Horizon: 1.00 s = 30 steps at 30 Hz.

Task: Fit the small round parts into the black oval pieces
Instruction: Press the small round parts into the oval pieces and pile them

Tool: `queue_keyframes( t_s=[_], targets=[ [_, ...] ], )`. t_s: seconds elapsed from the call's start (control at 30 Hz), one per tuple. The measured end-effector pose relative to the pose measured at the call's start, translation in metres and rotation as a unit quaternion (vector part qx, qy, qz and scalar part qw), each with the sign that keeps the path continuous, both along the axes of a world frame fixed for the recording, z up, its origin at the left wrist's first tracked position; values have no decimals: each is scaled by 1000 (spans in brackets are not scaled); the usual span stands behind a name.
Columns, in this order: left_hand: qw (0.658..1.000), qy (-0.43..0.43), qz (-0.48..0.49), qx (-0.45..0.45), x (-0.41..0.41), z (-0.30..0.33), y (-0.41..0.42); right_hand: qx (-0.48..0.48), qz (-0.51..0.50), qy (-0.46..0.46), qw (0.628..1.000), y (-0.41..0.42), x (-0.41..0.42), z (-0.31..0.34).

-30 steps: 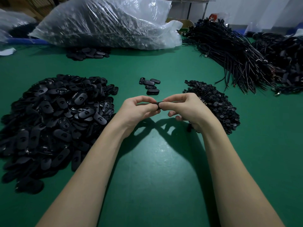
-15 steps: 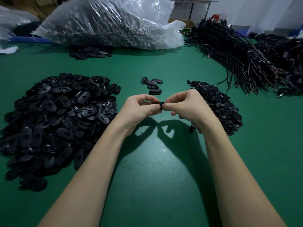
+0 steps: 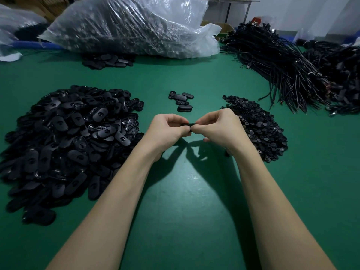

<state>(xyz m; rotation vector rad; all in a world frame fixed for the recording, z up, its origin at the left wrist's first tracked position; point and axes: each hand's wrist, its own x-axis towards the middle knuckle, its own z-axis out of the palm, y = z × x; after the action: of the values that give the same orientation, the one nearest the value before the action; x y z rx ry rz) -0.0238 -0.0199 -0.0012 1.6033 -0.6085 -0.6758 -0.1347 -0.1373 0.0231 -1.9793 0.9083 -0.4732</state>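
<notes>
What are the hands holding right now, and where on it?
One black oval piece, pinched between both hands: the left hand holds its left end, the right hand its right end. Fingers hide most of it.

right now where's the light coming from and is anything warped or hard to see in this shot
Head view: light from above and ahead, so both hands throw sharp shadows toward the viewer; wide-angle lens bows the far table edge; the held piece is mostly hidden by fingers.

You pinch one black oval piece (image 3: 188,125) between both hands; a big heap of oval pieces (image 3: 68,137) lies left, small round parts (image 3: 259,129) heaped right.
</notes>
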Motion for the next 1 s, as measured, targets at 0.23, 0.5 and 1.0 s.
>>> queue_keyframes(
  t_s=[0.23, 0.5, 1.0],
  targets=[
    [999, 32, 10, -37, 6, -2, 3, 65, 36, -49, 996, 3, 1, -4],
    [995, 65, 60, -42, 10, -6, -4, -8, -24, -48, 999, -18, 25, -2],
    [999, 21, -7, 32, 4, 2, -3, -148, 80, 105, 980, -32, 80, 30]
  ],
)
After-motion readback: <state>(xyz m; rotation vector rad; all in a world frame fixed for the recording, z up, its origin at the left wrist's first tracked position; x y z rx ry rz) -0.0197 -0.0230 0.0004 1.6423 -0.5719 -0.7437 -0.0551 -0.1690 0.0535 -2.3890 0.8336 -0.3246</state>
